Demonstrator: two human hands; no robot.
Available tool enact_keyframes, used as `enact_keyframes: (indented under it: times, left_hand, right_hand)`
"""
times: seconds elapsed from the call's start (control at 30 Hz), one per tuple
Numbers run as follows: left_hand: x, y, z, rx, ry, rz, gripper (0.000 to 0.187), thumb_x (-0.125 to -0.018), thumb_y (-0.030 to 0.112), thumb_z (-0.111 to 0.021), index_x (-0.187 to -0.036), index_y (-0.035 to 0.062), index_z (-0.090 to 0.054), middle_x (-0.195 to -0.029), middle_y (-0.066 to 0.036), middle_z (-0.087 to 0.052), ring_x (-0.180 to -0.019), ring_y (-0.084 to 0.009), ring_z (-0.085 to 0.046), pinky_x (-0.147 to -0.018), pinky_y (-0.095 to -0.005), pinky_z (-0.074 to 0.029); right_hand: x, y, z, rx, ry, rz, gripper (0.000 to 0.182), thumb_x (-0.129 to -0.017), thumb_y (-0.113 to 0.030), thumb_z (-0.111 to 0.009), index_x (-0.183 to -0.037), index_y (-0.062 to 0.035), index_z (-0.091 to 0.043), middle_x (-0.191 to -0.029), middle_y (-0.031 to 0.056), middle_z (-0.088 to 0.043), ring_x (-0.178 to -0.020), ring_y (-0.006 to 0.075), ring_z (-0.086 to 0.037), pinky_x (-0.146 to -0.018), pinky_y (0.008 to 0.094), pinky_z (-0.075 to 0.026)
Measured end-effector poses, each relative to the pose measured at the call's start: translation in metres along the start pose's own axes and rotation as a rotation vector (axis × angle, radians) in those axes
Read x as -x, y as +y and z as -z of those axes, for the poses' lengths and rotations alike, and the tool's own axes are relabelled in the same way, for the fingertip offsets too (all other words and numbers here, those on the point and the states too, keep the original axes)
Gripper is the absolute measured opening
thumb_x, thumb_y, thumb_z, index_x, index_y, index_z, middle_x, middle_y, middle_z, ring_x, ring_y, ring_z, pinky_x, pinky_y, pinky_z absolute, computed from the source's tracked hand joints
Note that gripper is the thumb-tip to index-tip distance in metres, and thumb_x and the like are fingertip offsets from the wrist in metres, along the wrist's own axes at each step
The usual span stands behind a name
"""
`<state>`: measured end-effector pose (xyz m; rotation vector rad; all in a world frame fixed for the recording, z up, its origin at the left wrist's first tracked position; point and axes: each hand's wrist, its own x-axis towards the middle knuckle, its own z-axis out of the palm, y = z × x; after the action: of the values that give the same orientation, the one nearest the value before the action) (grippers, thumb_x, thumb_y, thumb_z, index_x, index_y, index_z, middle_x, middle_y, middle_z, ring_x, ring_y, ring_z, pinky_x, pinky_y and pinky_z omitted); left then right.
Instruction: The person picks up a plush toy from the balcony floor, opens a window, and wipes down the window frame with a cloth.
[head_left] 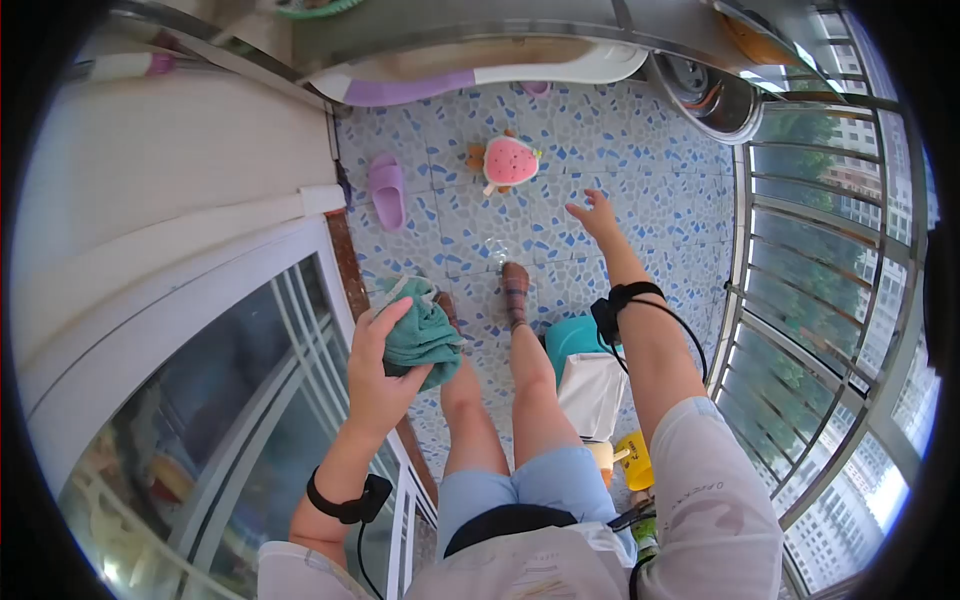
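My left hand (pixel 372 372) is closed around a bunched green cloth (pixel 420 338), held at about knee height on the left. My right hand (pixel 597 217) stretches forward over the floor with its fingers apart and nothing in them. Ahead of it and to the left, a pink strawberry-shaped plush toy (pixel 511 161) lies on the blue-and-white patterned floor (pixel 620 140); a gap separates hand and toy. A purple slipper (pixel 387 192) rests further left.
On the left is a sliding glass door (pixel 240 400); barred windows (pixel 815 270) run along the right. A white-and-purple tub (pixel 420 88) stands ahead beside a bucket (pixel 705 100). Near my legs are a teal container (pixel 568 340), a white box (pixel 590 390) and a yellow container (pixel 634 460).
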<state>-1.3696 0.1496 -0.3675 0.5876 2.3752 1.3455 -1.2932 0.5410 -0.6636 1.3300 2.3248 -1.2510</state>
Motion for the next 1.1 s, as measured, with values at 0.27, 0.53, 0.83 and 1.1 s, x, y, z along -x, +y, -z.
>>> enact_keyframes:
  times: [0.27,0.53,0.83,1.1]
  left_hand:
    - [0.013,-0.090,-0.045,-0.096,0.092,0.149,0.071,-0.059,0.000,-0.084,-0.124,0.0085,-0.056,-0.122,-0.017,-0.055,-0.109,-0.0326,-0.058,-0.093,-0.0379,-0.046]
    - [0.065,-0.153,-0.058,-0.155,0.154,0.284,0.071,-0.063,0.002,-0.084,-0.125,0.0097,-0.049,-0.125,-0.020,-0.050,-0.108,-0.0372,-0.057,-0.092,-0.0428,-0.046]
    - [0.089,-0.157,-0.082,-0.164,0.003,0.228,0.062,-0.068,0.004,-0.079,-0.122,0.0146,-0.052,-0.114,-0.023,-0.055,-0.089,-0.0369,-0.063,-0.071,-0.0403,-0.052]
    - [0.085,-0.144,-0.087,-0.065,-0.011,0.177,0.058,-0.062,0.004,-0.083,-0.114,0.0176,-0.060,-0.111,-0.016,-0.058,-0.090,-0.0366,-0.065,-0.070,-0.0378,-0.055]
  right_hand:
    - [-0.079,0.057,-0.085,0.326,0.198,0.016,0.096,-0.064,-0.045,-0.084,-0.137,-0.0009,-0.040,-0.135,0.0294,-0.043,-0.121,0.0436,-0.046,-0.099,0.0463,-0.043]
    - [-0.189,0.104,-0.146,0.449,0.135,0.239,0.090,-0.075,-0.041,-0.077,-0.141,0.0010,-0.033,-0.131,0.0322,-0.047,-0.123,0.0468,-0.043,-0.103,0.0470,-0.038]
    - [-0.243,0.098,-0.186,0.403,-0.061,0.412,0.068,-0.083,-0.022,-0.065,-0.144,-0.0086,-0.036,-0.135,0.0305,-0.045,-0.127,0.0443,-0.044,-0.104,0.0470,-0.039]
    - [-0.201,0.065,-0.198,0.453,-0.016,0.455,0.025,-0.080,-0.020,-0.068,-0.102,-0.0101,-0.060,-0.101,0.0178,-0.063,-0.093,0.0388,-0.061,-0.078,0.0483,-0.050]
